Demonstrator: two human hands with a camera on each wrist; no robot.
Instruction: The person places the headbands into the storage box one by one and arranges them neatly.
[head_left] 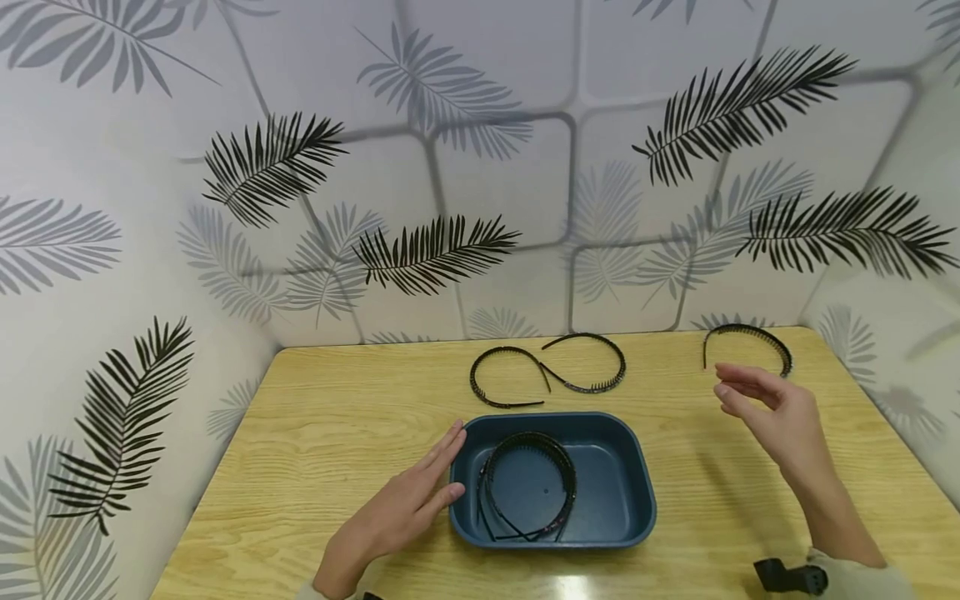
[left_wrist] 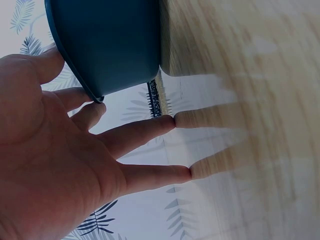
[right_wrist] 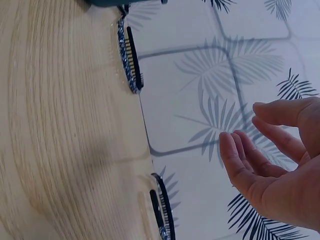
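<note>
My left hand (head_left: 405, 504) rests at the left rim of a blue plastic tub (head_left: 615, 479), its fingers spread and nearly straight. In the left wrist view, the thumb and two fingers touch the tub's rim while two fingertips meet the tabletop. Several black toothed headbands (head_left: 568, 475) lie bunched in the tub's left half. Above the table on the right, my right hand (head_left: 780, 417) hovers with loosely bent fingers and nothing between them. Close beyond it lies a black headband (head_left: 757, 332), partly overlapped by the fingertips in the head view.
Two more headbands, one on the left (head_left: 480, 371) and one on the right (head_left: 621, 358), lie on the wooden table (head_left: 322, 433) behind the tub, their ends nearly meeting. A wall with a leaf pattern (head_left: 510, 192) rises along the table's back edge.
</note>
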